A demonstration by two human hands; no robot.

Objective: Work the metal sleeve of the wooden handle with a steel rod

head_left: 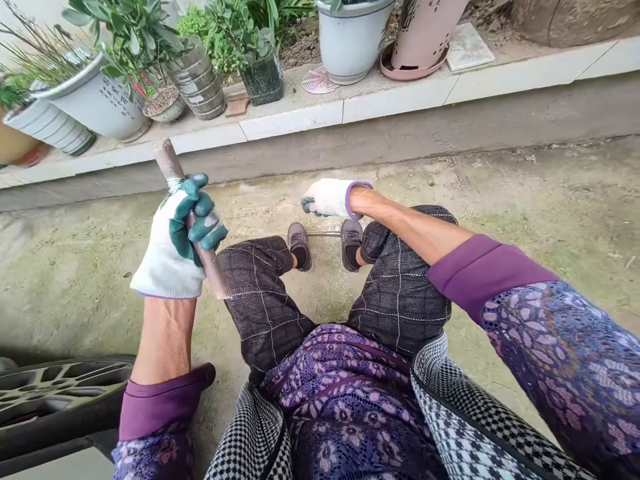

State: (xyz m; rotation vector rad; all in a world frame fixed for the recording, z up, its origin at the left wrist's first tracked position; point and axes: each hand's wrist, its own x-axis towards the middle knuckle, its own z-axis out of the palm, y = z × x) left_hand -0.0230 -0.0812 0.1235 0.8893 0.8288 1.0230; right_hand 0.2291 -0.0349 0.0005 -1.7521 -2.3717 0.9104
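Observation:
My left hand (193,223), in a white work glove with green-coated fingers, is wrapped around a short, thick wooden stick (167,159). The stick slants from upper left to lower right, and something whitish shows around it just above the fingers. In a matching glove with a purple cuff, my right hand (330,198) hovers in front of my shoes. Its fingers are curled closed and mostly hidden, so whatever they may hold cannot be made out. Below it, a thin rod (324,233) spans the ground between my left shoe (299,245) and right shoe (351,243).
Ahead runs a low tiled ledge (295,120) with several potted plants, including a white pot (353,43) and a pink pot (425,33). A black spoked wheel (65,393) stands at lower left. The concrete floor (525,220) has mossy patches.

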